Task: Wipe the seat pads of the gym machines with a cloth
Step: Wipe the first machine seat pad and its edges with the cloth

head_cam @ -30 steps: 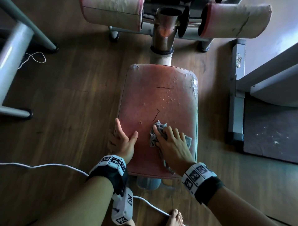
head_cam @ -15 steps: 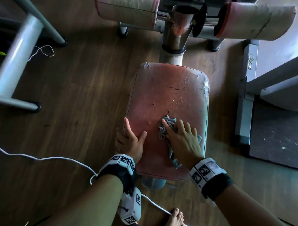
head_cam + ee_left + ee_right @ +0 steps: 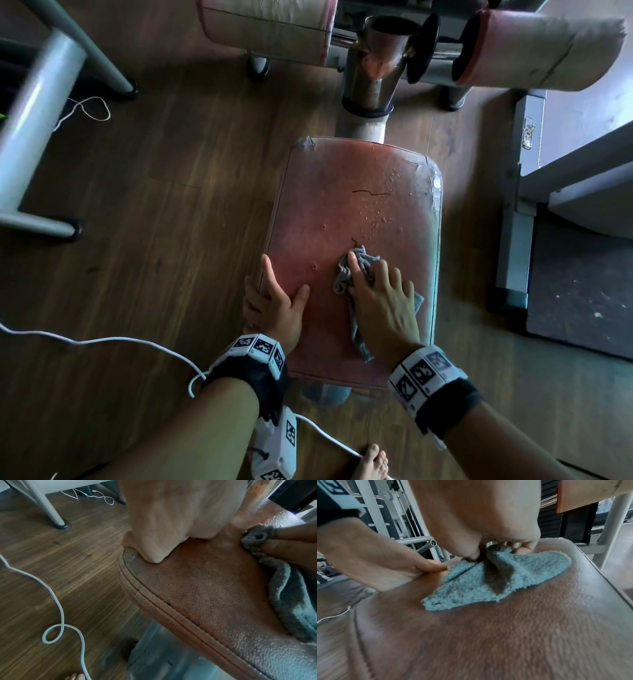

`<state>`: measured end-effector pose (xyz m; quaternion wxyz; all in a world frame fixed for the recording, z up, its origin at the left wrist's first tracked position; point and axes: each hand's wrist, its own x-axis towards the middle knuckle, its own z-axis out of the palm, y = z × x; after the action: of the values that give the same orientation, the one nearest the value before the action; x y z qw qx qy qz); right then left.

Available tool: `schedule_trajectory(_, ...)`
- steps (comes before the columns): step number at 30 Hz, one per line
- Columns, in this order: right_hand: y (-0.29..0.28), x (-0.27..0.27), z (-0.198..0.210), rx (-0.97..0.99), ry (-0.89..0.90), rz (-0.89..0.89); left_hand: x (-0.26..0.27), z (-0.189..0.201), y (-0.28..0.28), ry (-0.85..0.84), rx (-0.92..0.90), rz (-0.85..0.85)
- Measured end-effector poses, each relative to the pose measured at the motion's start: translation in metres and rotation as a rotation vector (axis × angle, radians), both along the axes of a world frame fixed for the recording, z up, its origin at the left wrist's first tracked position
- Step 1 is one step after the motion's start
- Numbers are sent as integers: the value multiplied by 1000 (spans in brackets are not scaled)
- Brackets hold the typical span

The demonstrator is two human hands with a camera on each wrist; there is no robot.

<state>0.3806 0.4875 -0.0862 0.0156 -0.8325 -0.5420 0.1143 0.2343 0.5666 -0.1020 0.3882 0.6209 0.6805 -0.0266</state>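
The worn red-brown seat pad (image 3: 342, 192) (image 3: 205, 588) (image 3: 488, 635) fills the middle of the head view, with water drops on its far right part. A grey-blue cloth (image 3: 342, 277) (image 3: 283, 595) (image 3: 488, 581) lies bunched on the pad's near right half. My right hand (image 3: 376, 291) (image 3: 496, 550) presses down on it and pinches a fold between thumb and fingers. At the pad's left edge my left hand (image 3: 277, 294) (image 3: 171, 520) holds on, thumb on top, outer fingers curled over the side.
Two padded rollers (image 3: 267, 31) (image 3: 548, 48) and a metal post (image 3: 371, 78) stand beyond the pad. Grey frame legs (image 3: 34, 102) are on the left, a grey base (image 3: 517, 205) and dark mat (image 3: 582, 291) on the right. A white cable (image 3: 102, 341) crosses the wooden floor by my bare foot (image 3: 373, 462).
My right hand has slid the cloth a little farther up the pad, close to the small crack. The left hand has stayed on the pad's edge. The view has shifted slightly.
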Motion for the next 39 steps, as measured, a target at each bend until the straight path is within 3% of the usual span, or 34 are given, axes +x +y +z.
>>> schedule_trajectory(10, 20, 13, -1, -5, 11, -72, 0, -1, -2, 6, 29, 8)
schedule_trajectory(16, 6, 13, -1, -15, 34, 56, -4, -8, -3, -22, 52, -20)
schedule_trajectory(22, 27, 12, 0, -21, 53, -68, -2, -6, -2, -8, -21, 25)
schedule_trajectory(27, 2, 0, 3, -21, 83, -48, -4, -11, -1, -35, -11, 17)
schedule_trajectory(31, -3, 19, 1, -16, 93, -59, -4, -10, -1, -11, 2, 2)
schedule_trajectory(39, 61, 84, 1, -19, 59, -194, -3, -11, -1, 16, -18, 6)
